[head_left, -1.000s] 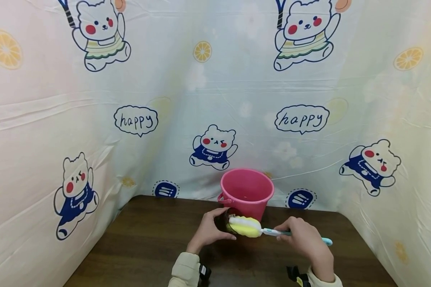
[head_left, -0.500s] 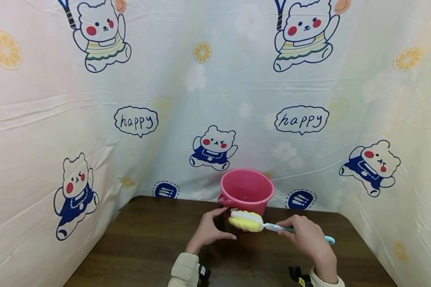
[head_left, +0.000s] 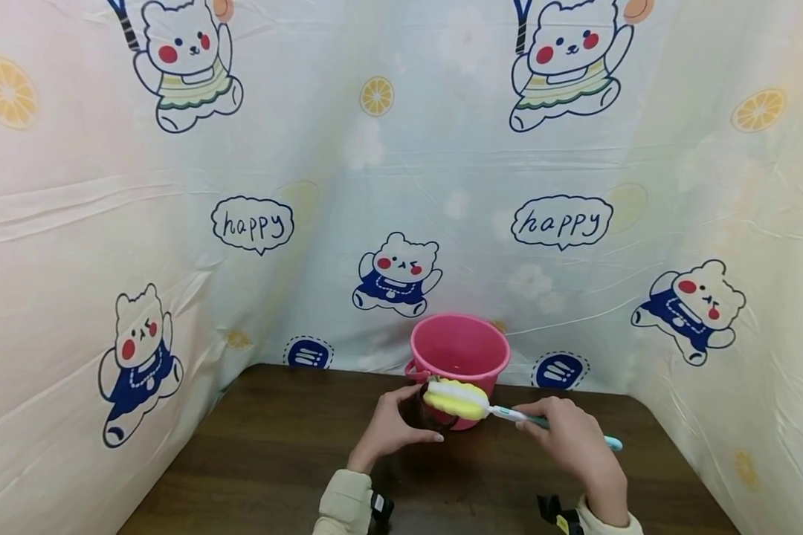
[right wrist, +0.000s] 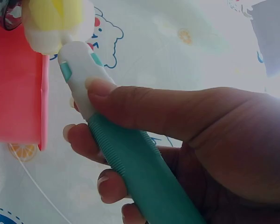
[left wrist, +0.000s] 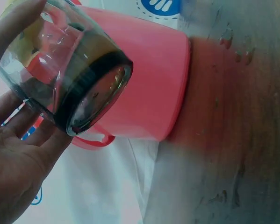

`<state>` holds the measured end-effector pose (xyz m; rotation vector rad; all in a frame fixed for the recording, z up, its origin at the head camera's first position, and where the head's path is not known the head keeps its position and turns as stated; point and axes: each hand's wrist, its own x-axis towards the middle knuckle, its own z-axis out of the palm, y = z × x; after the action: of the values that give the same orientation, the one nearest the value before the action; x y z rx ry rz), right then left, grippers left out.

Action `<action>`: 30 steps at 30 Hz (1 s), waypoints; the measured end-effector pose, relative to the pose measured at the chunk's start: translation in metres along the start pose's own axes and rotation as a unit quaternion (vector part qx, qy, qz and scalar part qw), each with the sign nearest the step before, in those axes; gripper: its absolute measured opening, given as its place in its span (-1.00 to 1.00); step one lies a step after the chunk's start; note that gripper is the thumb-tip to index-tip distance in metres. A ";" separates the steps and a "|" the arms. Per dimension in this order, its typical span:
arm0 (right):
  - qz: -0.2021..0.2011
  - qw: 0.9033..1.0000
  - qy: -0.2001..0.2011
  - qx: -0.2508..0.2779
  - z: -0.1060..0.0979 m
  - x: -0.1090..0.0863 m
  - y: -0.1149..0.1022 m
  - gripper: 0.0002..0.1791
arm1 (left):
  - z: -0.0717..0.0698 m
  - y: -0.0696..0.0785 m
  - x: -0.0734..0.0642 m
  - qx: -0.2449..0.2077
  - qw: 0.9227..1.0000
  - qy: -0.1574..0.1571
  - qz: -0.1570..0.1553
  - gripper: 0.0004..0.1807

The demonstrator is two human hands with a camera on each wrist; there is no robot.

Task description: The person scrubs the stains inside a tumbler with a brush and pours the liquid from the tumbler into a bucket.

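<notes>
My left hand (head_left: 391, 427) holds a dark see-through glass (left wrist: 90, 77), thumb on one side and fingers on the other. In the left wrist view its thick base faces the camera, tilted. My right hand (head_left: 565, 438) grips a sponge bottle brush by its teal and white handle (right wrist: 130, 163), thumb along the white neck. The brush's yellow and white sponge head (head_left: 456, 399) lies at the glass's mouth and overlaps it in the head view. At the top left of the right wrist view, the glass's rim (right wrist: 11, 21) shows beside the sponge.
Just behind the hands a pink bucket (head_left: 465, 349) with a handle stands on the dark wooden table (head_left: 274, 438). Water drops (left wrist: 228, 39) wet the tabletop near the bucket. A printed cloth curtain (head_left: 401, 171) encloses the back and sides.
The sponge head has shifted upward and slightly across the glass's mouth, and the brush now slopes more. The left hand has barely moved; the bucket stays in place.
</notes>
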<state>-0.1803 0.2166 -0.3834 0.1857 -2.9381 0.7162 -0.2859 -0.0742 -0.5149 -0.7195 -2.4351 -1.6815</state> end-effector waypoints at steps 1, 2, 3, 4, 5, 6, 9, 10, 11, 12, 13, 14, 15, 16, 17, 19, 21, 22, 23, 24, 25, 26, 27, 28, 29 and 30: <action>-0.002 1.000 0.001 0.000 -0.001 0.000 0.000 -0.77 | 0.000 0.001 0.000 -0.001 1.000 -0.001 -0.003 -0.03; -0.004 1.000 0.002 0.000 -0.002 0.000 0.000 -0.77 | -0.001 0.002 0.000 -0.001 1.000 -0.002 -0.004 -0.03; -0.005 1.000 0.003 0.001 -0.004 -0.001 -0.001 -0.76 | -0.001 0.003 0.000 -0.002 1.000 -0.002 -0.004 -0.03; -0.010 1.000 0.004 0.002 -0.005 -0.001 0.000 -0.76 | -0.001 0.004 0.001 -0.002 1.000 -0.002 -0.002 -0.03; -0.013 1.000 0.006 0.005 -0.006 -0.002 0.000 -0.76 | -0.002 0.004 0.001 -0.002 1.000 -0.001 0.001 -0.04; -0.018 1.000 0.008 0.008 -0.008 -0.002 0.000 -0.75 | -0.002 0.006 0.001 -0.003 1.000 -0.001 0.007 -0.05; -0.026 0.999 0.017 0.014 -0.012 -0.005 0.001 -0.74 | -0.004 0.009 0.000 -0.007 1.000 0.001 0.028 -0.11; -0.027 0.999 0.021 0.016 -0.014 -0.006 0.003 -0.74 | -0.004 0.010 0.000 -0.009 0.999 0.002 0.036 -0.13; -0.028 0.999 0.025 0.017 -0.015 -0.006 0.004 -0.73 | -0.005 0.011 0.000 -0.012 0.999 0.002 0.044 -0.15; -0.029 0.999 0.032 0.015 -0.016 -0.007 0.006 -0.72 | -0.005 0.013 0.000 -0.013 0.999 0.003 0.050 -0.17; -0.029 0.999 0.038 0.014 -0.018 -0.008 0.008 -0.71 | -0.006 0.014 0.000 -0.015 0.998 0.005 0.056 -0.19; -0.029 0.999 0.042 0.015 -0.019 -0.008 0.011 -0.70 | -0.006 0.015 0.000 -0.017 0.998 0.006 0.061 -0.20; -0.029 0.998 0.049 0.015 -0.020 -0.008 0.013 -0.68 | -0.007 0.016 0.000 -0.019 0.998 0.007 0.063 -0.20; -0.027 0.998 0.056 0.015 -0.022 -0.009 0.016 -0.67 | -0.007 0.017 0.001 -0.021 0.998 0.008 0.065 -0.20; -0.025 0.998 0.063 0.015 -0.023 -0.009 0.019 -0.65 | -0.007 0.017 0.001 -0.024 0.997 0.009 0.067 -0.20; -0.019 0.997 0.076 0.020 -0.026 -0.010 0.026 -0.63 | -0.008 0.019 0.001 -0.027 0.997 0.011 0.071 -0.20; -0.012 0.995 0.093 0.021 -0.027 -0.010 0.036 -0.62 | -0.008 0.020 0.002 -0.030 0.997 0.012 0.072 -0.20; -0.006 0.995 0.098 0.024 -0.028 -0.010 0.042 -0.61 | -0.008 0.020 0.002 -0.032 0.997 0.012 0.075 -0.20; -0.002 0.994 0.102 0.027 -0.028 -0.009 0.048 -0.60 | -0.008 0.020 0.002 -0.034 0.996 0.011 0.078 -0.20; 0.004 0.994 0.104 0.030 -0.028 -0.008 0.054 -0.59 | -0.007 0.020 0.002 -0.033 0.996 0.011 0.079 -0.20; 0.011 0.994 0.104 0.033 -0.028 -0.007 0.060 -0.57 | -0.007 0.020 0.002 -0.035 0.996 0.010 0.078 -0.19; 0.017 0.994 0.104 0.035 -0.028 -0.006 0.066 -0.56 | -0.007 0.019 0.001 -0.036 0.996 0.010 0.079 -0.18; 0.023 0.994 0.101 0.039 -0.027 -0.004 0.073 -0.53 | -0.007 0.019 0.001 -0.039 0.996 0.010 0.079 -0.18; 0.029 0.994 0.097 0.043 -0.026 -0.002 0.080 -0.51 | -0.007 0.019 0.001 -0.041 0.996 0.011 0.079 -0.17; 0.034 0.994 0.091 0.047 -0.024 0.000 0.086 -0.49 | -0.006 0.019 0.001 -0.043 0.996 0.012 0.081 -0.16; 0.040 0.994 0.086 0.051 -0.022 0.002 0.093 -0.49 | -0.006 0.019 0.001 -0.048 0.996 0.013 0.080 -0.15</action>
<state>-0.1941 0.3087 -0.4053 0.0132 -2.7601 0.8483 -0.2800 -0.0743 -0.4961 -0.8736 -2.2263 -1.7425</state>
